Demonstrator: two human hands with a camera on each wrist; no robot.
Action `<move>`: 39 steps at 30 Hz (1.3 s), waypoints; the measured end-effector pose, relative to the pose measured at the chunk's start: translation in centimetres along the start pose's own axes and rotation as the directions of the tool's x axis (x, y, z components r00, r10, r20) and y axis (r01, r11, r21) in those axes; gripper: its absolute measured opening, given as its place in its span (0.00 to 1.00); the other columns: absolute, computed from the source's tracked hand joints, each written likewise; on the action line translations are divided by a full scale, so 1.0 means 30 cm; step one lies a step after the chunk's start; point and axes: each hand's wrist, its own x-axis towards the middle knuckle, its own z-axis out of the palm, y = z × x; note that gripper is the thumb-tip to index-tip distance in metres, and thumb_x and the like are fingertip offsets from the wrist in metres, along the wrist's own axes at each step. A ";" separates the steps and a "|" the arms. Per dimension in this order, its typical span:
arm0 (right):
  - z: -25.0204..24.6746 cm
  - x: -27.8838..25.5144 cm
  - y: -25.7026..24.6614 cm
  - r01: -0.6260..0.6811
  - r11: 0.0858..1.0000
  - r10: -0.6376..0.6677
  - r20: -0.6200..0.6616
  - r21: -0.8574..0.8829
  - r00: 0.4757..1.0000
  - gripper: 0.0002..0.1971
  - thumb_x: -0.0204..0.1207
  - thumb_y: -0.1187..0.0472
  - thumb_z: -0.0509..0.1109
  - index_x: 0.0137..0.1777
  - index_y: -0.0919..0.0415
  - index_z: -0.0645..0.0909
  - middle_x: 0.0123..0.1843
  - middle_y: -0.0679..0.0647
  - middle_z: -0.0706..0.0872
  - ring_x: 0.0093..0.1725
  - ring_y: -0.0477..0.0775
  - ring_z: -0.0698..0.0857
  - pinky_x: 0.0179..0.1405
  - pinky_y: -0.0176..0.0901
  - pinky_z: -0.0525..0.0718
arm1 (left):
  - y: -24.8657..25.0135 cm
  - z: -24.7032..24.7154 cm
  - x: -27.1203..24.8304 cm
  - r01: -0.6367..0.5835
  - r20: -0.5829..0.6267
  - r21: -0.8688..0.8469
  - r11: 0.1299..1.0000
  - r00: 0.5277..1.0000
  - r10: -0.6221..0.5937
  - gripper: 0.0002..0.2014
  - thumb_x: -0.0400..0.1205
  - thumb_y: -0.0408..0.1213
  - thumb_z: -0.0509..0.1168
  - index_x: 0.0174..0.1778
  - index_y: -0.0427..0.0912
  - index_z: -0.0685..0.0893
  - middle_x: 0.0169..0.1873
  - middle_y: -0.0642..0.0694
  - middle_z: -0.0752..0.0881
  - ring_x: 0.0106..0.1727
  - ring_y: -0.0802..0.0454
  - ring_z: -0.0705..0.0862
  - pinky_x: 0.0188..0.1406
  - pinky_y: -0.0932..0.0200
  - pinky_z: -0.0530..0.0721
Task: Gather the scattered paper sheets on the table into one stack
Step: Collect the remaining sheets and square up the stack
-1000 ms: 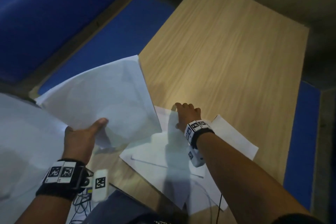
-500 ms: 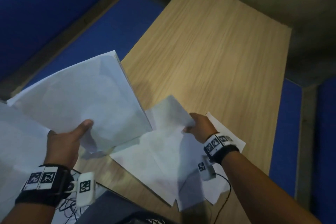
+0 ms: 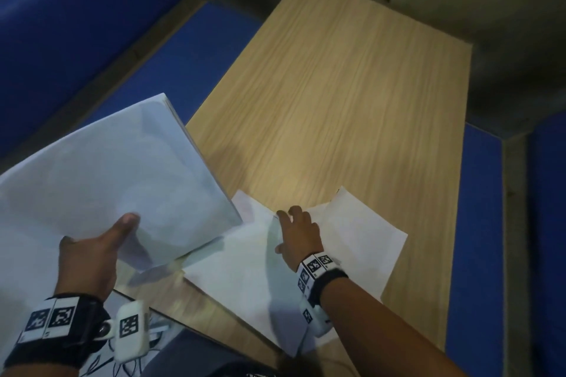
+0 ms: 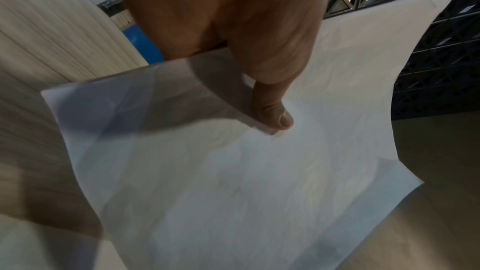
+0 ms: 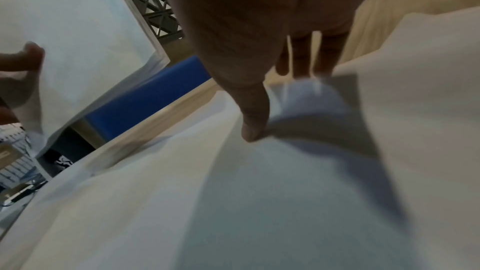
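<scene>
My left hand (image 3: 122, 223) holds a thick stack of white paper (image 3: 122, 180) lifted over the table's left edge, thumb on top (image 4: 275, 114) and fingers hidden beneath the stack (image 4: 233, 182). Loose white sheets (image 3: 245, 278) lie overlapping on the near part of the wooden table (image 3: 337, 101); one more sheet (image 3: 361, 242) sticks out to the right. My right hand (image 3: 294, 223) is at their far edge. Its thumb (image 5: 250, 130) presses the top sheet (image 5: 259, 202) and its fingers (image 5: 302, 59) curl over the raised edge, buckling the paper into a ridge.
Blue padded seats flank the table on the left (image 3: 137, 70) and right (image 3: 477, 223). Dim concrete floor lies beyond the far end. The far half of the tabletop is bare wood. A dark lattice grating (image 4: 428, 59) shows behind the held stack.
Half a second ago my right hand held one sheet's corner lifted; now it is back down at the far edge of the loose sheets. The left hand keeps the stack raised.
</scene>
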 end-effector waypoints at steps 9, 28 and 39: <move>-0.006 0.037 -0.011 -0.096 0.995 0.095 0.058 0.016 0.994 0.20 0.74 0.56 0.73 0.65 0.55 0.75 0.59 0.55 0.85 0.62 0.60 0.82 0.62 0.55 0.75 | -0.049 -0.015 -0.001 0.084 0.023 0.083 0.993 0.996 -0.087 0.58 0.54 0.73 0.79 0.67 0.27 0.78 0.57 0.30 0.87 0.57 0.32 0.87 0.50 0.40 0.83; 0.105 -0.324 0.470 -0.669 0.214 0.862 0.184 0.712 0.473 0.37 0.65 0.49 0.82 0.68 0.72 0.79 0.69 0.70 0.81 0.62 0.70 0.84 0.62 0.56 0.84 | -0.062 0.125 0.017 -0.017 0.144 0.022 1.000 0.990 0.013 0.49 0.60 0.69 0.80 0.58 0.26 0.84 0.47 0.36 0.91 0.50 0.36 0.90 0.59 0.39 0.86; -0.010 -0.336 0.444 -0.219 0.235 0.819 -0.072 0.947 0.569 0.14 0.75 0.67 0.76 0.60 0.69 0.84 0.54 0.62 0.89 0.54 0.60 0.87 0.54 0.45 0.79 | 0.012 0.224 -0.116 -0.097 0.223 -0.109 0.989 0.967 0.120 0.30 0.74 0.38 0.80 0.71 0.33 0.82 0.62 0.41 0.87 0.60 0.44 0.85 0.64 0.52 0.77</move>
